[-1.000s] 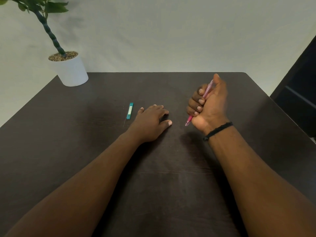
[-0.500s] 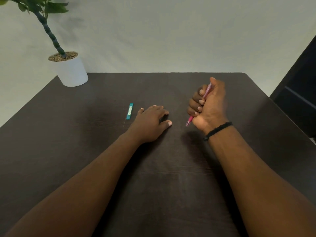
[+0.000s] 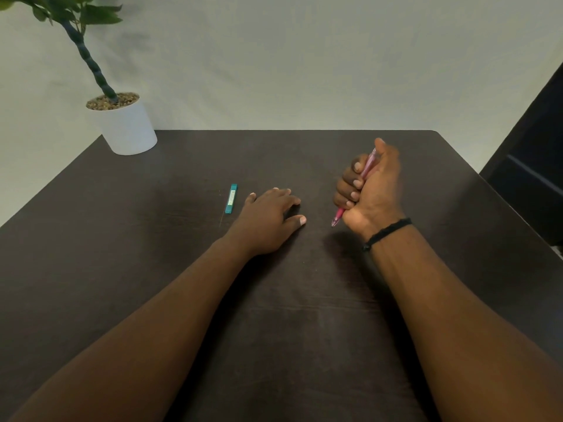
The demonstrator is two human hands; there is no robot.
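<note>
My right hand grips a pink mechanical pencil in its fist, tip pointing down toward the dark table, thumb over the top end. A black band circles that wrist. My left hand rests flat on the table, fingers straight, holding nothing. Just left of it lies a small teal lead case, and a thin pencil lead lies on the table beside the case.
A white pot with a green plant stands at the table's back left corner. A dark piece of furniture stands off the table's right edge. A pale wall rises behind the table.
My right thumb has shifted slightly on the pencil's top end; the fist has barely moved. The left hand, the case and the lead stay where they were.
</note>
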